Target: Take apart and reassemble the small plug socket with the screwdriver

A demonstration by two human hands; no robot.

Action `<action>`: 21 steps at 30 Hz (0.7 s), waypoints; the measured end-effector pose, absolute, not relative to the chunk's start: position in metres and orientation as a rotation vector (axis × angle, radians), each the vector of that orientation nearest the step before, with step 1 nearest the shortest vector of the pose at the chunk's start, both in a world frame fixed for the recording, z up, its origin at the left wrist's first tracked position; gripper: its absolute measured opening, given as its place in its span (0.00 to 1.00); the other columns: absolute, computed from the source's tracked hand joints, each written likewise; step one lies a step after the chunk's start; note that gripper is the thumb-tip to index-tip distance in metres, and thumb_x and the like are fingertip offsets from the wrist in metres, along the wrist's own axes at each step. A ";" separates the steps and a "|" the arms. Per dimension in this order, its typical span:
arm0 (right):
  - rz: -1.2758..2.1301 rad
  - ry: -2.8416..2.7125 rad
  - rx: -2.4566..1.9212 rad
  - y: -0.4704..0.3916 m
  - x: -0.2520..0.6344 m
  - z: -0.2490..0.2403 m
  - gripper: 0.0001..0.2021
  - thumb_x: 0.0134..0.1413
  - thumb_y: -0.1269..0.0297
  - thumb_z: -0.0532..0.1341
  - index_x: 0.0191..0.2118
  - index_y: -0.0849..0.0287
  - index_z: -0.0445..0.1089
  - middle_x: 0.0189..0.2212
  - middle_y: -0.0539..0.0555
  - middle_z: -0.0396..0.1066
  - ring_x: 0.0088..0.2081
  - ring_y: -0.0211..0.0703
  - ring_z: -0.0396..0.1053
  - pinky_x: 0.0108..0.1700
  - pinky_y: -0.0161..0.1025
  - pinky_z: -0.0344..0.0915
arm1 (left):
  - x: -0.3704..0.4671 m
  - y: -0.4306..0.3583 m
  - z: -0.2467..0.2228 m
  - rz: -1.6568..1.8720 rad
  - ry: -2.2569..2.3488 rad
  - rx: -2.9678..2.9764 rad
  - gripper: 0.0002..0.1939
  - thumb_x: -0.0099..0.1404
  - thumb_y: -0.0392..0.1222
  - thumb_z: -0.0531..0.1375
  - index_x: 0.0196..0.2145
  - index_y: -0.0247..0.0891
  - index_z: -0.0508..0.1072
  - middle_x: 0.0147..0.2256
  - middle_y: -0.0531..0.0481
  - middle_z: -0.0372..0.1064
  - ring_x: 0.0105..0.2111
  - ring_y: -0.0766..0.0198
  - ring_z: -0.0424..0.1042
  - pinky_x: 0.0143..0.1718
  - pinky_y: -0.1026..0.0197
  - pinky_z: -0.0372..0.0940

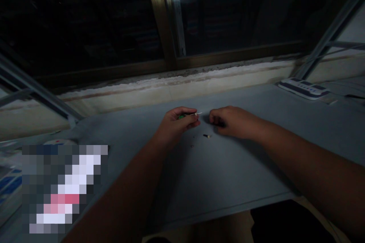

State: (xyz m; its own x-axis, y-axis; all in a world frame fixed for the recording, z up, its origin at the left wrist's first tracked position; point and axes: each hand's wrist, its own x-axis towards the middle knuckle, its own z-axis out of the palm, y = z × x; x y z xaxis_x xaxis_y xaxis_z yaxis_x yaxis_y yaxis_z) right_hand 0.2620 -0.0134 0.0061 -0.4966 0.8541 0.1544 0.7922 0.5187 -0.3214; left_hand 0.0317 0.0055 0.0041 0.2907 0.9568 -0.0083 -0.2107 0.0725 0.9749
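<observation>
My left hand [181, 121] is closed, pinching a small green piece [181, 116] between thumb and fingers. A thin pale wire-like tip [199, 113] sticks out to the right past the fingertips. My right hand [228, 120] hovers just right of it, its fingers curled together. Whatever those fingers may hold is hidden. On the table below the gap between my hands lies a small dark part with a light end [207, 136]. Tiny specks [192, 145] lie to its left.
The grey table [222, 182] runs back to a window ledge [137, 91]. A power strip [303, 88] sits at the back right, with a cable behind it. Metal posts [37, 87] stand at both sides. Blurred-out items [68, 186] lie at left.
</observation>
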 end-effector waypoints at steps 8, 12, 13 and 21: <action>0.381 -2.573 -1.046 -0.017 0.256 0.010 0.09 0.58 0.63 0.66 0.44 0.56 0.77 0.40 0.53 0.77 0.44 0.46 0.71 0.50 0.43 0.63 | 0.032 0.008 0.005 1.092 0.893 1.107 0.10 0.52 0.33 0.73 0.33 0.31 0.79 0.33 0.46 0.79 0.34 0.64 0.79 0.44 0.57 0.76; 0.330 -2.624 -0.986 -0.021 0.244 0.003 0.07 0.60 0.67 0.64 0.42 0.56 0.78 0.38 0.54 0.79 0.44 0.47 0.73 0.51 0.44 0.64 | 0.034 0.006 0.007 1.098 0.906 1.096 0.05 0.56 0.35 0.70 0.31 0.32 0.80 0.33 0.45 0.78 0.35 0.63 0.78 0.41 0.58 0.76; 0.321 -2.635 -0.975 -0.022 0.242 0.002 0.07 0.59 0.70 0.63 0.42 0.57 0.78 0.38 0.54 0.79 0.43 0.47 0.74 0.51 0.44 0.65 | 0.034 0.005 0.008 1.101 0.908 1.093 0.05 0.56 0.35 0.70 0.31 0.32 0.80 0.33 0.45 0.78 0.35 0.62 0.78 0.41 0.58 0.76; 0.512 -2.442 -0.807 -0.023 0.249 0.011 0.12 0.60 0.74 0.60 0.46 0.59 0.78 0.42 0.56 0.75 0.40 0.39 0.73 0.44 0.38 0.67 | 0.033 0.006 0.007 1.085 0.900 1.079 0.10 0.53 0.33 0.72 0.34 0.32 0.79 0.32 0.47 0.79 0.33 0.63 0.79 0.42 0.58 0.75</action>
State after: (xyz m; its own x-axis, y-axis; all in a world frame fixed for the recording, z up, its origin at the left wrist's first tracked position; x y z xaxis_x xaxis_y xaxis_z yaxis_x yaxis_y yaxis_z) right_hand 0.2485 -0.0231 0.0111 -0.6911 0.6325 0.3498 0.4385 0.7516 -0.4927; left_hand 0.0330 0.0057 0.0071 0.2414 0.9692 -0.0496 -0.2278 0.1063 0.9679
